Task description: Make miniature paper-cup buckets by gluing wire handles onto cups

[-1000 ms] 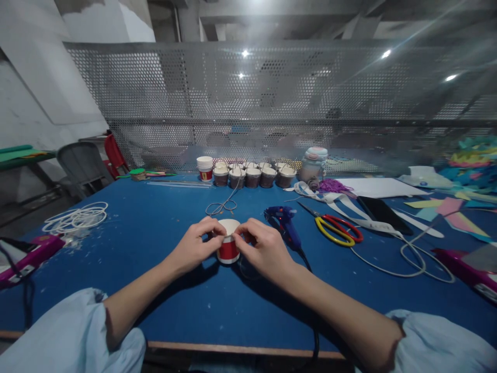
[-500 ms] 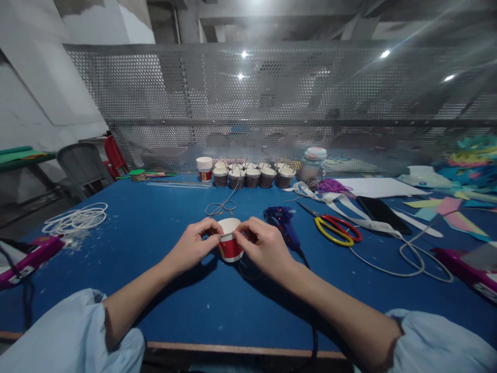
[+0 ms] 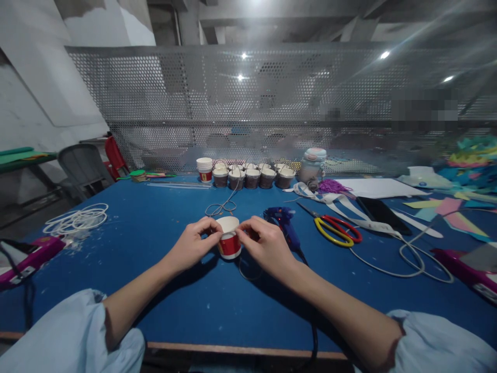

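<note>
A red and white paper cup (image 3: 230, 246) is between my hands near the middle of the blue table, its open mouth up. My left hand (image 3: 199, 239) pinches the cup's left side just below the rim with thumb and forefinger. On the opposite side my right hand (image 3: 266, 244) has thumb and forefinger closed at the upper edge of the cup. A thin grey cord (image 3: 248, 278) loops on the table under my right hand; where its end goes is hidden. Just beyond that hand lies a blue glue gun (image 3: 285, 223).
Behind stand a stack of paper cups (image 3: 204, 170) and several cord-wrapped cups (image 3: 252, 177) with handles. Scissors (image 3: 336, 229), a tape measure (image 3: 373, 225) and a phone (image 3: 382, 213) lie to the right. White cord (image 3: 77, 218) is coiled at left.
The cup has shifted slightly left and up between my fingers. A bit more of the grey cord loop shows below my right hand; both hands keep nearly the same place.
</note>
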A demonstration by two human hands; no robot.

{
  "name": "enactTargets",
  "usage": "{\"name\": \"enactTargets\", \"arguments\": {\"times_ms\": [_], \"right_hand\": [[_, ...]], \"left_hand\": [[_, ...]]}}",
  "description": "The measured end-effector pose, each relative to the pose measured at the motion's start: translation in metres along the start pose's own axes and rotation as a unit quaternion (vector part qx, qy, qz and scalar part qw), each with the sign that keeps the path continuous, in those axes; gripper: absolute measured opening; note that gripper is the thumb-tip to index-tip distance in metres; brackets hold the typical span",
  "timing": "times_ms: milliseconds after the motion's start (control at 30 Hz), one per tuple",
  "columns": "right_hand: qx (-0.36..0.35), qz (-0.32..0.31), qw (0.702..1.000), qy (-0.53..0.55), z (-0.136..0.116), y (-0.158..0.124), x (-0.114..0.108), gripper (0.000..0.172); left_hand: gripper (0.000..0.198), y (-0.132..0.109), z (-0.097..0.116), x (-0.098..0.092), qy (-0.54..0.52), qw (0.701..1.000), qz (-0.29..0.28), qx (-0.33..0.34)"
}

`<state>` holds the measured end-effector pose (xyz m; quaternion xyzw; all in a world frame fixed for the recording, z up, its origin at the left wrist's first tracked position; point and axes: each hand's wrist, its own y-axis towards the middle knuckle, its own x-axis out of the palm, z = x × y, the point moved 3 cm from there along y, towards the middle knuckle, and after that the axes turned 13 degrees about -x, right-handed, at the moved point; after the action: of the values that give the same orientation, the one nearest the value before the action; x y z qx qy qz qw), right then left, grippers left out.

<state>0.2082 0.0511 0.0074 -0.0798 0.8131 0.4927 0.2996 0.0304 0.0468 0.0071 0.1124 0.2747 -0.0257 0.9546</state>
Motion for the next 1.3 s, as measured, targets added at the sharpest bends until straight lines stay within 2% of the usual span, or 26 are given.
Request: {"name": "enactTargets", "arguments": {"times_ms": [333,400,500,533,600,700,767,833,933,1067,1133,1200,1300], "right_hand": [[0.023,-0.025,0.999,-0.004,0.001,0.002,-0.005,0.012],[-0.002,-0.013,1.0,-0.029,-0.003,0.006,-0.014,0.012],[-0.076,0.027,0.994,-0.076,-0.015,0.009,-0.031,0.016],[-0.096,0.007,0.992,-0.084,-0.019,0.008,-0.033,0.018],[-0.105,-0.111,0.982,-0.108,-0.027,0.001,-0.027,0.022],[-0.084,-0.335,0.919,-0.19,-0.031,-0.018,-0.008,0.028],[-0.107,-0.409,0.884,-0.199,-0.034,-0.028,0.002,0.016],[-0.143,-0.43,0.877,-0.162,-0.038,-0.031,0.005,0.013],[-0.154,-0.411,0.892,-0.105,-0.045,-0.026,-0.007,0.019],[-0.175,-0.33,0.927,-0.038,-0.058,-0.015,-0.041,0.017],[-0.196,-0.266,0.944,0.0,-0.063,-0.012,-0.065,0.017],[-0.186,-0.185,0.965,0.028,-0.061,-0.009,-0.092,0.019],[-0.08,-0.002,0.997,0.01,-0.034,-0.006,-0.136,0.017]], "left_hand": [[0.016,0.002,-0.004,-0.001,-0.007,1.0,0.02,-0.003],[0.018,0.003,-0.005,-0.001,-0.007,0.999,0.032,-0.005],[0.02,0.006,-0.007,-0.003,-0.014,0.998,0.055,-0.025],[0.021,0.006,-0.008,-0.004,-0.018,0.997,0.063,-0.03],[0.022,0.008,-0.01,-0.007,-0.023,0.996,0.083,-0.039],[0.022,0.009,-0.013,-0.009,-0.018,0.994,0.102,-0.042],[0.022,0.009,-0.014,-0.009,-0.012,0.994,0.103,-0.041],[0.022,0.009,-0.015,-0.009,-0.004,0.994,0.103,-0.04],[0.023,0.008,-0.015,-0.009,0.007,0.994,0.101,-0.038],[0.023,0.007,-0.014,-0.007,0.016,0.995,0.093,-0.017],[0.022,0.007,-0.012,-0.007,0.023,0.996,0.088,-0.009],[0.021,0.006,-0.011,-0.007,0.027,0.996,0.084,-0.011],[0.02,0.005,-0.009,-0.008,0.012,0.996,0.084,-0.017]]}}
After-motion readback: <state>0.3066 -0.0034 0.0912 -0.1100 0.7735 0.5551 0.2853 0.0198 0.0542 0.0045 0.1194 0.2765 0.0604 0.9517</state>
